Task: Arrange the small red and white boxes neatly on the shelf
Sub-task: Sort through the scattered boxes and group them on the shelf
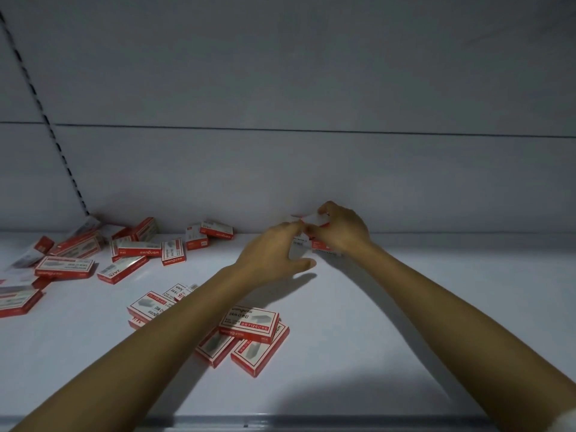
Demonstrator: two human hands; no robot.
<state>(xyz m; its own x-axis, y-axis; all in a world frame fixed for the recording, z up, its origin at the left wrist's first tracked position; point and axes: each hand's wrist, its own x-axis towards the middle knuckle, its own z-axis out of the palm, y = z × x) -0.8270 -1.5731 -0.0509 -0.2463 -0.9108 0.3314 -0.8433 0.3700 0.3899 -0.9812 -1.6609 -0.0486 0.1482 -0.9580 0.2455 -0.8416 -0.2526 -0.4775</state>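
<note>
Both hands, left hand (274, 249) and right hand (339, 232), pinch 1 box (307, 219) onto a small stack against the shelf (389, 307) back edge; next, squaring it, then fetching scattered boxes (131, 247) at left

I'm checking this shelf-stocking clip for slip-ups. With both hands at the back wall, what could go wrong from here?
1. The left forearm passes right over the loose boxes near the front; pulling back could sweep them toward the shelf edge.
2. The boxes at the back wall sit between both hands, mostly hidden and blurred, so a skewed one may go unnoticed.
</note>
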